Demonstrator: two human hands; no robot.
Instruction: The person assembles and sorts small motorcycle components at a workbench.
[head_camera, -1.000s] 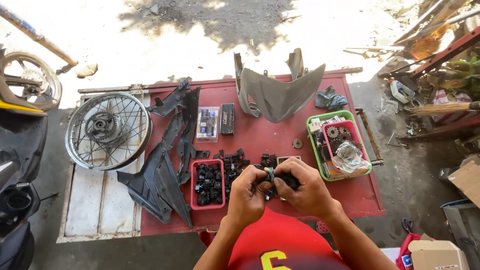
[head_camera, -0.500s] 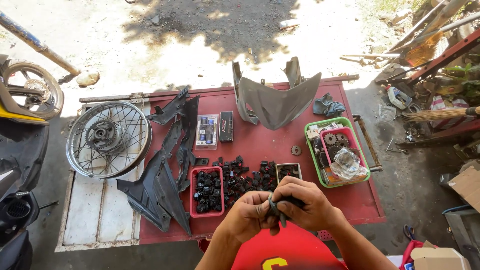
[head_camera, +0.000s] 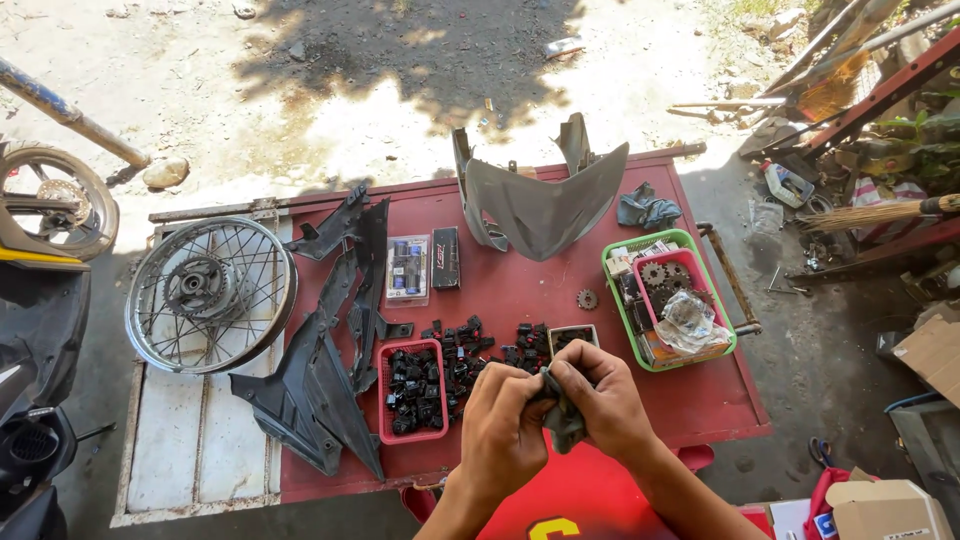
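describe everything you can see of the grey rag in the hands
The grey rag looks like soft, dull, crumpled cloth, bunched into a small wad with a loose end hanging down. It is held above the near edge of the red table. The left hand and right hand pinch it together from both sides; whatever it wraps is hidden.

The scene is outdoors, on pale, sandy ground (head_camera: 300, 60) strewn with small stones and lit by hard sun, with a broad leafy shadow (head_camera: 420, 50) falling across it. A red counter (head_camera: 520, 290) stands in shade, and beside it lies a white slatted panel (head_camera: 200, 440). At the left edge is a dark motorbike (head_camera: 40, 340), only partly in view. On the right, grey concrete floor (head_camera: 830, 370) meets a red metal frame (head_camera: 880, 90), a straw broom (head_camera: 860, 215) and what may be cardboard boxes (head_camera: 930, 350).
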